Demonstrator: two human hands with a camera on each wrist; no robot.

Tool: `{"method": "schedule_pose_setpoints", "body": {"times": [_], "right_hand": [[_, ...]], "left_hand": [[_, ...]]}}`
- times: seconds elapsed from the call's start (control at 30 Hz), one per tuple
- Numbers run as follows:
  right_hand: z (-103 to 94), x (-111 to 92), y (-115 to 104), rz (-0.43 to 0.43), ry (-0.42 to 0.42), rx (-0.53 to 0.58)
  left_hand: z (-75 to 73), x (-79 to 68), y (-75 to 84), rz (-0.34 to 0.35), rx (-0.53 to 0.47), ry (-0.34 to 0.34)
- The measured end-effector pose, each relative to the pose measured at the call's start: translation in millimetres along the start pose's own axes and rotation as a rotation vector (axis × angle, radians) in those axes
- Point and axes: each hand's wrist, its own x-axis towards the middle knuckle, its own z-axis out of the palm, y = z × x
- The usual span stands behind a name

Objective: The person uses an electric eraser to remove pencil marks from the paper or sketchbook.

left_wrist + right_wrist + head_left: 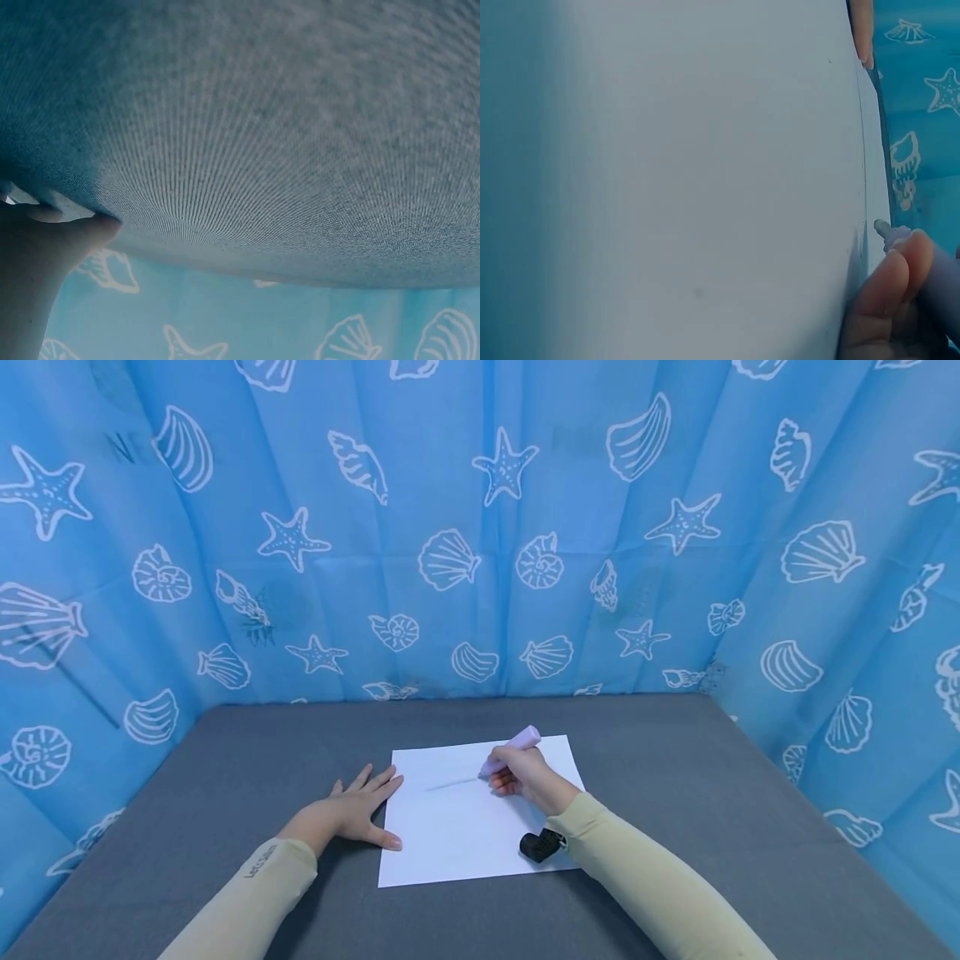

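A white sheet of paper [450, 843] lies on the grey table, a thin grey line running across its upper part. My right hand [527, 777] pinches a light purple marker [522, 739] between thumb and fingers, its tip at the right end of that line. In the right wrist view the grey tip of the marker [921, 262] shows just past the fingertips [911, 244]. Fingers spread, my left hand [352, 814] rests over the left edge of the sheet. The left wrist view catches only part of the left hand [45, 244] above the cloth.
Grey fabric covers the table [300, 735]. A blue curtain [442, 602] with white shells and starfish hangs behind it and along both sides. A black device [538, 846] sits at my right wrist, over the lower right part of the paper.
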Motion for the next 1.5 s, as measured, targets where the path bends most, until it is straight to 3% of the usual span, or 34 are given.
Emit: {"method": "schedule_pose_setpoints", "body": {"times": [0.57,0.8,1.07,1.5], "right_hand": [[5.9,4,1,-0.014,0.044,-0.034],[5.7,2,-1,-0.001,-0.011,-0.089],[-2.2,3,-2,0.027,-0.032,0.03],[8.0,6,2,-0.001,0.041,0.019]], "left_hand": [[-1.7,0.7,1.4,-0.005,0.0,-0.015],[1.1,1.7,-1.6,-0.011,0.014,-0.01],[1.9,2.7,-2.5,0.003,0.009,-0.01],[0.8,0.7,-1.9,-0.011,0.003,-0.011]]}}
